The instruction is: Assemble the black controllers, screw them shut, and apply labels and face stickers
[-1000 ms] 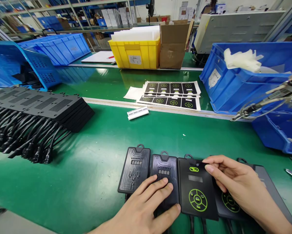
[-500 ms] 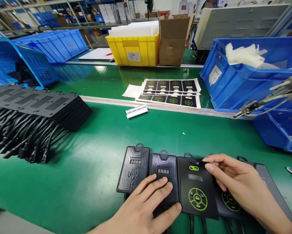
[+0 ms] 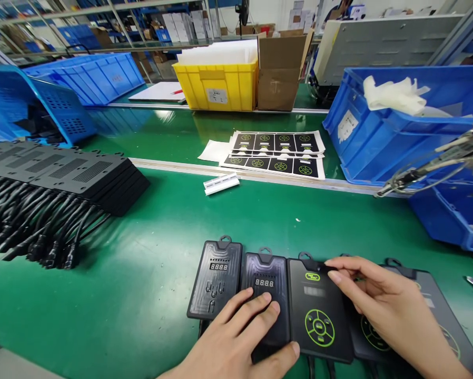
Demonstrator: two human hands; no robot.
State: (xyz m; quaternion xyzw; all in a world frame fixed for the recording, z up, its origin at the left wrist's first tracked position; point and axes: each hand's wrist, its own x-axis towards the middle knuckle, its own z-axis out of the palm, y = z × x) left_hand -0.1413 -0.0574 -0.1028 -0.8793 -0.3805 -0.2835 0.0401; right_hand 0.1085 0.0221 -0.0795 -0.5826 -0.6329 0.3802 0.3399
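Several black controller units lie side by side near the bottom. My left hand [image 3: 244,337] rests spread over the lower part of the second unit [image 3: 265,263], its thumb reaching the third. The leftmost unit [image 3: 216,279] has a bare front with a digit display. On the third unit lies a black label with green rings [image 3: 319,327]. My right hand [image 3: 390,300] pinches the label's upper right corner between thumb and index finger. Beneath that hand is another labelled unit, partly hidden, and at the far right lies a further unit [image 3: 437,300].
Label sheets [image 3: 276,152] and a small white strip [image 3: 222,183] lie ahead. Stacked units with cables [image 3: 62,173] stand left. A yellow bin [image 3: 218,87], a carton [image 3: 278,73] and blue bins [image 3: 410,131] stand behind; a metal arm [image 3: 430,158] juts in from the right.
The label now lies flatter and more squarely on the third unit. My right hand has shifted slightly left, still at its corner. The view has tilted a little.
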